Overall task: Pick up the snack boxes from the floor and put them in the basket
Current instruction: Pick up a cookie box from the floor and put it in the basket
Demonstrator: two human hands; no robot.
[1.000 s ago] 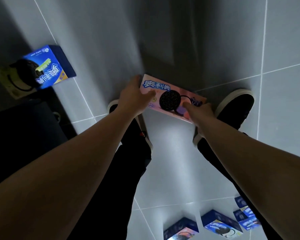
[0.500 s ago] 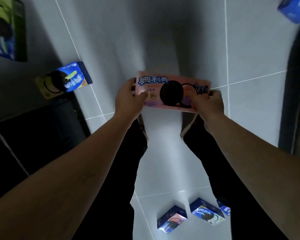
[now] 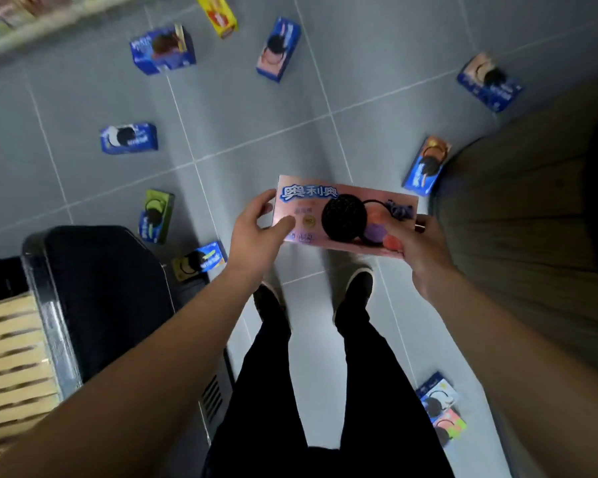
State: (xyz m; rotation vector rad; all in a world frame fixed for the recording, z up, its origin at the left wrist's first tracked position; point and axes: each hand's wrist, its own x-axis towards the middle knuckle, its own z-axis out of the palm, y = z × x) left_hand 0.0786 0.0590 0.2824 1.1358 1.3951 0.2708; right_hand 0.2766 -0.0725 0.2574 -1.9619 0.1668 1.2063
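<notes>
pink snack box sits at the centre of the view, held level in the air above the grey tiled floor, printed face up with a dark round biscuit pictured on it. the left hand grips its left end, thumb curled over the top face and fingers wrapped round the edge. the right hand grips the lower right corner, thumb on top and fingers curled underneath. both forearms reach in from the bottom corners, and below the box stand two legs in black trousers with dark shoes on the tiles.

other boxes lie scattered on the floor. at 11 o'clock lies a blue box with a brown biscuit, and just right of it a yellow box at the top edge. at 12 o'clock is a blue and pink box. at 2 o'clock a blue box rests near a wooden surface, and another blue box lies touching or just beside that surface's curved edge. at 10 o'clock is a blue and white box; at 9 o'clock a green box, with a blue and yellow box below it. at 5 o'clock two more boxes lie together.

a dark container stands at 8 o'clock beside pale wooden slats; whether it is the basket i cannot tell.
</notes>
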